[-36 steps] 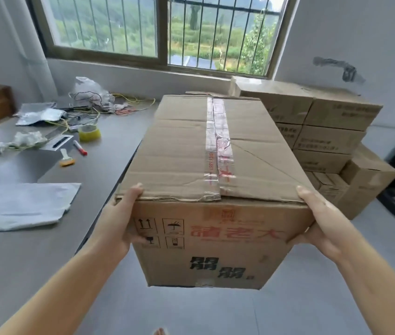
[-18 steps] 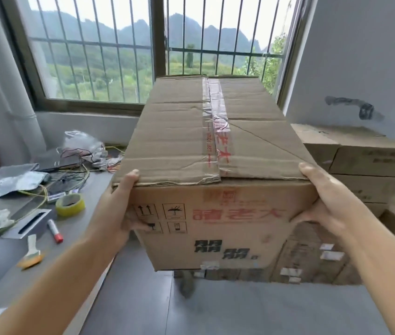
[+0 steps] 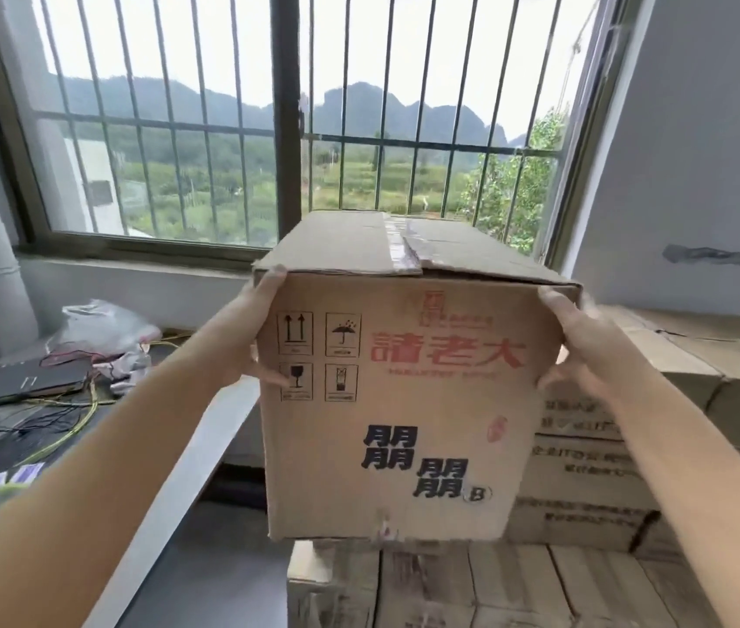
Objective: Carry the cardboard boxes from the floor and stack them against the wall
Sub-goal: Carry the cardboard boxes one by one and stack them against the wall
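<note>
Box (image 3: 404,401) held at chest height before window, above stacked boxes (image 3: 585,482) by right wall. Left hand (image 3: 245,342) and right hand (image 3: 585,351) clamp opposite upper corners, fingers curled round side edges. Stiff cardboard, likely moderately heavy; fragile mark printed. Top flap lifting, so grip sides or bottom, not flaps.

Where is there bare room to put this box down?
Free: the box tops just below the held box, and the stack's top by the right wall. The bare counter strip is narrow. Crowded: the counter's left, with cables and a bag.
</note>
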### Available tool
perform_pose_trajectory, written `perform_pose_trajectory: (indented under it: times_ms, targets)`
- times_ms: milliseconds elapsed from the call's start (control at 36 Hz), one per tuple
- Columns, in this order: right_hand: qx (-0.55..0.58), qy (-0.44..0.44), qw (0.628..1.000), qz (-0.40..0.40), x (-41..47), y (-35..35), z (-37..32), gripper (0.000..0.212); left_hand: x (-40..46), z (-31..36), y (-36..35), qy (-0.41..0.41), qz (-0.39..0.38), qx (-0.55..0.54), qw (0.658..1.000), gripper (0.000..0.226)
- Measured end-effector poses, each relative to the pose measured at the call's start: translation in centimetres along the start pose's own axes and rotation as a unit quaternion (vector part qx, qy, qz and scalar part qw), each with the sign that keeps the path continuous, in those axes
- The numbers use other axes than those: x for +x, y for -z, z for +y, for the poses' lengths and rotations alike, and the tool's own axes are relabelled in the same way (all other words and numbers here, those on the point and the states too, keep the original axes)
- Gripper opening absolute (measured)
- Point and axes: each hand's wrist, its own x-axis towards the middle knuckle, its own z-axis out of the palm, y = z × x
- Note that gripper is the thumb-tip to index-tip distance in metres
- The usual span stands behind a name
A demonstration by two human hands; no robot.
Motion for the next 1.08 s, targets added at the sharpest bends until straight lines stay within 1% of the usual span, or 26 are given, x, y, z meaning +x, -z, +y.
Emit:
perform_pose_trajectory:
  times_ms: [56,111,194,250,333,389,444,556,694,833,944,1083]
  targets:
    - [-0.056,0.015,0.998,-0.006,2.0,-0.2,-0.1,0.066,2.5,0.6,-0.4,-0.018,-0.003,0.056,0.998,0.061]
    - [-0.13,0.043,0.991,-0.009,3.4,-0.3,0.7,0.069,4.7,0.4,-0.3,-0.051,0.013,0.107,0.993,0.065]
    - [-0.201,0.088,0.976,-0.01,4.8,-0.4,3.0,0.072,7.3,-1.2,0.0,-0.101,0.048,0.177,0.978,0.061]
    - [-0.214,0.097,0.972,-0.007,5.3,-0.7,4.4,0.066,8.7,-2.8,-0.1,-0.112,0.068,0.213,0.968,0.056]
    - [-0.231,0.11,0.967,0.011,6.4,-1.0,5.4,0.052,10.3,-4.5,-0.6,-0.104,0.086,0.263,0.955,0.051]
    - [-0.26,0.116,0.959,0.018,7.6,-1.0,5.3,0.043,11.4,-4.7,-0.7,-0.111,0.105,0.324,0.934,0.052]
    - [-0.282,0.119,0.952,0.025,9.1,-0.9,5.2,0.04,12.6,-4.4,-0.9,-0.116,0.104,0.361,0.919,0.055]
    - [-0.299,0.116,0.946,0.045,12.7,-1.2,5.1,0.054,15.8,-3.2,-2.6,-0.113,0.076,0.364,0.921,0.058]
    - [-0.278,0.094,0.955,0.049,16.9,-1.8,4.7,0.052,19.5,-2.4,-5.1,-0.109,0.058,0.32,0.939,0.057]
    - [-0.288,0.092,0.951,0.068,20.0,-2.6,4.9,0.053,23.0,-1.8,-5.9,-0.095,0.027,0.273,0.957,0.058]
    - [-0.287,0.08,0.952,0.076,21.7,-3.2,4.8,0.056,25.0,-1.2,-6.0,-0.085,0.021,0.27,0.959,0.06]
    - [-0.288,0.078,0.952,0.075,22.3,-3.3,4.8,0.054,25.8,-1.8,-5.7,-0.081,0.016,0.251,0.964,0.061]
